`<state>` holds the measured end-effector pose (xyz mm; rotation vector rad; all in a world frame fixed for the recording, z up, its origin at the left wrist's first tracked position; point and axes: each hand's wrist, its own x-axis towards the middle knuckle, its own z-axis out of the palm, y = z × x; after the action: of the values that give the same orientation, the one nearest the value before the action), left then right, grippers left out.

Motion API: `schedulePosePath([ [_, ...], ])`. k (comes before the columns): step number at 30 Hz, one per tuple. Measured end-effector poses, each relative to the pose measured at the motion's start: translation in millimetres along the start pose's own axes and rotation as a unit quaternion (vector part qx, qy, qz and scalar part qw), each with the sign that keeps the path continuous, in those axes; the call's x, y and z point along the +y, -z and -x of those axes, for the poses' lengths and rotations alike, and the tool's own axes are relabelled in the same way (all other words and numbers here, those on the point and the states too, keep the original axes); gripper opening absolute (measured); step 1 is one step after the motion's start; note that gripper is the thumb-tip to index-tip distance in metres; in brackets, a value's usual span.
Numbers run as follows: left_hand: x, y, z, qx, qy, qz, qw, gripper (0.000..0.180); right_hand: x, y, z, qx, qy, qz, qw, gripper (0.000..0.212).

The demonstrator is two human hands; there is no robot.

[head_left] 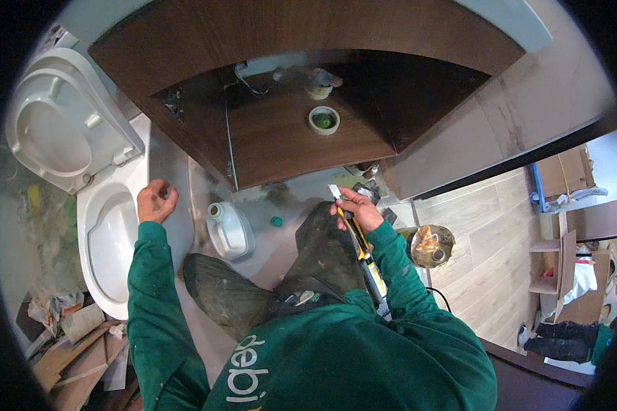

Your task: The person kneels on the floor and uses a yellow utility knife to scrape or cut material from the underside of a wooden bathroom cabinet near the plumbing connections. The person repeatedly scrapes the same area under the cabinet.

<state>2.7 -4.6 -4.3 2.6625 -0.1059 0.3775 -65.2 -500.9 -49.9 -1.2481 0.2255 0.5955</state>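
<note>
My left hand [156,201] hovers by the rim of the white toilet bowl [120,198], its fingers loosely curled and the thumb apart, with nothing visible in it. In my right hand [360,209] is a long slim tool [360,245], yellow and black with a white tip; its exact kind is unclear. Its lower end runs down along my right forearm. Between my legs and the toilet stands a white plastic jug [230,233] without a cap. A small green cap [276,222] lies on the floor beside it.
Ahead is an open brown vanity cabinet [281,154] with a white drain ring [324,121] inside. A bucket [440,255] with crumpled material stands at right, on wood-look tiles [487,212]. Wood scraps [82,356] lie at lower left. The toilet lid [62,130] is raised.
</note>
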Motion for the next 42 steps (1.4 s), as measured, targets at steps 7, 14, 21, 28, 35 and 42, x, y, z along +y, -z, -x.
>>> schedulePosePath([
  [7,-9,0,3,-0.020,-0.005,0.005,1.000,0.030,-41,-45,59,-0.133,0.039,-0.160,0.977,0.046],
  [14,1,11,-13,-0.022,0.124,0.140,0.982,0.038,-57,-77,75,-0.219,0.032,-0.196,0.955,0.056],
  [21,149,25,61,-0.120,-0.059,0.350,0.927,0.044,-53,-105,78,-0.225,0.006,-0.136,0.965,0.044],
  [28,210,-17,122,-0.204,0.049,0.509,0.834,0.018,-22,-128,71,-0.191,-0.042,0.041,0.980,0.022],
  [35,141,-34,107,-0.179,0.019,0.233,0.956,0.021,13,-82,37,-0.107,-0.039,0.096,0.989,0.021],
  [42,53,22,76,-0.349,-0.075,-0.051,0.933,0.022,50,15,-47,0.071,-0.109,-0.088,0.988,0.028],
])
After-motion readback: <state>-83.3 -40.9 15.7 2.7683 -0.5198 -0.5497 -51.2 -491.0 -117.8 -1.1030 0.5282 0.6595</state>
